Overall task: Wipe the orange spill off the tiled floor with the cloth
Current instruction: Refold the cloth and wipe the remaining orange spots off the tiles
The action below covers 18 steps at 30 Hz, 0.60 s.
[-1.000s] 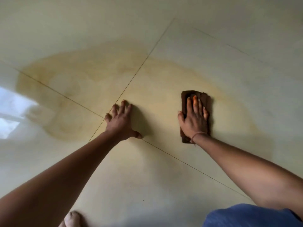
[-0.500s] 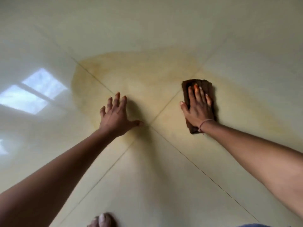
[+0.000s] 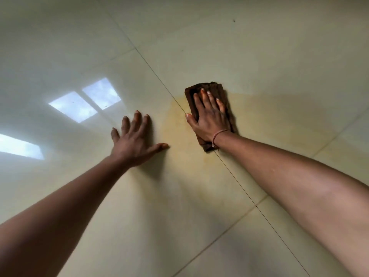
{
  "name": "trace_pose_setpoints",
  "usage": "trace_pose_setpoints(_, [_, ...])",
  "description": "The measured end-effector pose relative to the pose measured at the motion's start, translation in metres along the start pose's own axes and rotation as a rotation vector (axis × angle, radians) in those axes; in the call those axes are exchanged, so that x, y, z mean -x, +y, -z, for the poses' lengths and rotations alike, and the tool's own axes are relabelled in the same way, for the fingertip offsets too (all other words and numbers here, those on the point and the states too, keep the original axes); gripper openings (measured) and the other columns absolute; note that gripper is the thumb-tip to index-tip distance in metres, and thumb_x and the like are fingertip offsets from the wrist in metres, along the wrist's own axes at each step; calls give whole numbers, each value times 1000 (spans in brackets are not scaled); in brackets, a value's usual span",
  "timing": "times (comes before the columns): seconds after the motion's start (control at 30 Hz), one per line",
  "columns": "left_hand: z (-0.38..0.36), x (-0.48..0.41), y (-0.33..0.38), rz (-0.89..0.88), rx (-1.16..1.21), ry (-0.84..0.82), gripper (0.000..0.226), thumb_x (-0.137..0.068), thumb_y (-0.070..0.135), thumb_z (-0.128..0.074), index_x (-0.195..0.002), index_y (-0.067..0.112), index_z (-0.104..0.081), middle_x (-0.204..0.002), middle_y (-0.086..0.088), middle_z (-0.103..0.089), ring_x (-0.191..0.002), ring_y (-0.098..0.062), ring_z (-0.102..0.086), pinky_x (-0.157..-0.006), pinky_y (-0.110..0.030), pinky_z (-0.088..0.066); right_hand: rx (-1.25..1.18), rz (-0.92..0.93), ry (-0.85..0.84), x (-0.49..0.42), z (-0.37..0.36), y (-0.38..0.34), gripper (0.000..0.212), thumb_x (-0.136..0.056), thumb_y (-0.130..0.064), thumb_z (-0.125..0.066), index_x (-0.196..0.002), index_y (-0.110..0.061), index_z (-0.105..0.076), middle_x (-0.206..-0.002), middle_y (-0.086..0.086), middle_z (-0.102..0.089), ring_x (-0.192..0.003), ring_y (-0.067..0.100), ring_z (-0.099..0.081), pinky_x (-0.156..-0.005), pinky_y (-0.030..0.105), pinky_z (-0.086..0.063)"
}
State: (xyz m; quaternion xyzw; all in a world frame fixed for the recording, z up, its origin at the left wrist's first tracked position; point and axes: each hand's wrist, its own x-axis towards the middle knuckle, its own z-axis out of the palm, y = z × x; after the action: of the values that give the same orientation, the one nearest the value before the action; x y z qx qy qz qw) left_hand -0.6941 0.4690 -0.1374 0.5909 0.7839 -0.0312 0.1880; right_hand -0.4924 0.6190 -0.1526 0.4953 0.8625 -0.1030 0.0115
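A folded dark brown cloth (image 3: 216,92) lies flat on the glossy cream tiled floor (image 3: 259,47). My right hand (image 3: 209,118) presses down on it, palm flat and fingers spread; the cloth's far end and near corner stick out from under the hand. A pale orange spill (image 3: 269,114) spreads from the cloth to the right and down toward me, crossing a grout line. My left hand (image 3: 135,140) rests flat on the floor left of the spill's edge, fingers apart, holding nothing.
Thin grout lines (image 3: 151,70) cross the floor diagonally. Bright window reflections (image 3: 85,102) shine on the tiles at the left. A small dark speck (image 3: 234,21) sits far up on the right.
The view has swung left, so the spill now lies mostly to the right. My right hand has pushed the cloth to the spill's far left edge. The left hand stays planted on the floor.
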Motion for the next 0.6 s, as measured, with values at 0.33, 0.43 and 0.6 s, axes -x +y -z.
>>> trace_pose_setpoints(0.33, [-13,2,1,-23,95,28,112,-64,94,-16,-152,30,12,-158,2,24,-144,-29,25,-110,-60,13,4,179,-27,-31,2,-52,71,-94,-53,-34,-154,-19,-16,-163,6,-6,-149,19,-2,-118,40,1])
trace_pose_setpoints(0.43, [-9,1,-4,-39,159,28,103,-69,86,-15,-153,30,5,-160,2,19,-145,-28,22,-112,-59,12,-20,379,-53,36,-7,-51,74,-88,-55,-22,-153,-21,-20,-162,5,-12,-149,19,-9,-116,37,-1])
trace_pose_setpoints(0.6, [-10,4,-13,-63,269,73,76,-86,54,-22,-154,24,-9,-162,1,5,-147,-25,13,-114,-53,9,0,147,-10,-1,-7,-38,71,-91,-54,-20,-154,-21,-18,-162,5,-9,-149,18,-6,-118,38,-1])
